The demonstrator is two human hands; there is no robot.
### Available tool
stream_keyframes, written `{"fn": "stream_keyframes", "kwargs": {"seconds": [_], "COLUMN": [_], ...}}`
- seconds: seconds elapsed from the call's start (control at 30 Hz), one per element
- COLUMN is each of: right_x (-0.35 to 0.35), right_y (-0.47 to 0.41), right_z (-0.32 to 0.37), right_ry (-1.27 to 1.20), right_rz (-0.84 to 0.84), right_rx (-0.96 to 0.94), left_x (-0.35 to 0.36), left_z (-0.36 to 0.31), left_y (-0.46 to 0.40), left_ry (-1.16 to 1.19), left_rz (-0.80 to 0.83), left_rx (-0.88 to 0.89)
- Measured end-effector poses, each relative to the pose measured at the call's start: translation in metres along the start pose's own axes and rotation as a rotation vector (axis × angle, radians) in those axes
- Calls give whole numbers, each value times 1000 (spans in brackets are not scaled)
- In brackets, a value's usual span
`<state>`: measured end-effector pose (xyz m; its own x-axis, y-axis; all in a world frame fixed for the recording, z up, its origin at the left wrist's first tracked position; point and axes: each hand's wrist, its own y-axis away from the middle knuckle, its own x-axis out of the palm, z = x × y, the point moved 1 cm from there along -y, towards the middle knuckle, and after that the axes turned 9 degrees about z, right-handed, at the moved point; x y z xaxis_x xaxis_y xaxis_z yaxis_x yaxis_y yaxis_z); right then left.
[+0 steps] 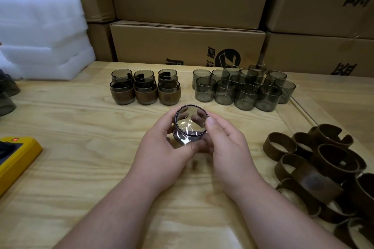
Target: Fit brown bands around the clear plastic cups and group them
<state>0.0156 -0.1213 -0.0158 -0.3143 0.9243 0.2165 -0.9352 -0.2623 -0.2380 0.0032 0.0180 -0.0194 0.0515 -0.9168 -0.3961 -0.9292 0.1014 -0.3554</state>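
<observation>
Both hands are wrapped around one clear cup (pixel 190 125) at center frame, tilted so its mouth faces me: left hand (pixel 164 147) cradles the underside, right hand (pixel 224 143) pinches the rim with the thumb on top. No band on it yet, so I'd say I'm at the start of a new cup. Next move probably needs a free right hand to grab a ring from the brown bands (pixel 323 170) piled at lower right on the tabletop (pixel 81 168). Further back, banded cups (pixel 145 89) sit grouped left of center, bare cups (pixel 242 89) clustered to their right.
</observation>
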Motion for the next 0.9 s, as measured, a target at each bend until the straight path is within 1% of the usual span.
{"fn": "stream_keyframes", "kwargs": {"seconds": [0.23, 0.3, 0.4, 0.5, 0.53, 0.63, 0.73, 0.8, 0.9], "right_x": [-6, -6, -3, 3, 4, 2, 0, -2, -4], "right_y": [0, 1, 4, 7, 7, 8, 6, 5, 3], "right_z": [4, 5, 7, 6, 5, 5, 8, 9, 9], "right_ry": [32, 57, 122, 280, 327, 347, 316, 349, 330], "right_rz": [-163, -200, -180, -99, -98, -163, -251, -322, -432], "right_rx": [39, 38, 11, -14, -19, -15, 14, 17, 92], "left_x": [2, 3, 3, 1, 1, 2, 4, 5, 4], "left_z": [-1, -2, -6, -8, -9, -13, -17, -16, -10], "left_y": [2, 3, 3, 3, 2, 3, 5, 5, 5], "left_ry": [-83, -114, -154, -179, -190, -193, -215, -226, -178], "left_rz": [64, 86, 110, 136, 135, 135, 192, 219, 212], "left_rx": [21, 55, 94, 111, 114, 108, 108, 113, 82]}}
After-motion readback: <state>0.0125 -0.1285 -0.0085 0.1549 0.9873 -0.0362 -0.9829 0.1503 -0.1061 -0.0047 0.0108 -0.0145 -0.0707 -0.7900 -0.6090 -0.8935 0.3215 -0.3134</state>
